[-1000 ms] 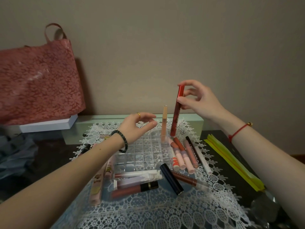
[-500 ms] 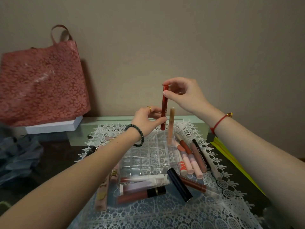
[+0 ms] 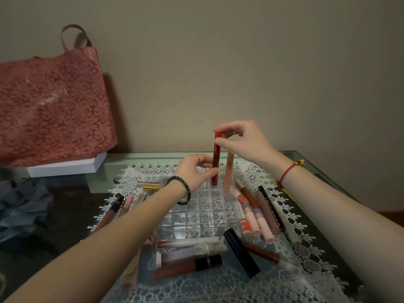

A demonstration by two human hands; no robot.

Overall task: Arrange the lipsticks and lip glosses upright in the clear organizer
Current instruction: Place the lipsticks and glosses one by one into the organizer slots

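Observation:
A clear gridded organizer [image 3: 197,217] lies on a white lace mat. A peach lip gloss [image 3: 228,171] stands upright in its far right corner cell. Just left of it, a red lip gloss tube [image 3: 216,158] stands with its base in a far-row cell. My right hand [image 3: 240,139] pinches the tube's cap from above. My left hand [image 3: 194,170] holds its lower part between thumb and fingers. Several lipsticks and glosses lie flat around the organizer, at right [image 3: 258,212], in front [image 3: 188,266] and at left [image 3: 122,206].
A pink floral tote bag [image 3: 52,101] leans on the wall at left, over a white box [image 3: 65,166]. A black lipstick [image 3: 241,252] lies near the organizer's front right corner. The lace mat [image 3: 218,289] covers a dark glass-topped table. Grey cloth [image 3: 19,206] sits at far left.
My right hand brought the red tube left, past the peach gloss, and lowered it into a far-row cell. My left hand closed onto its lower part.

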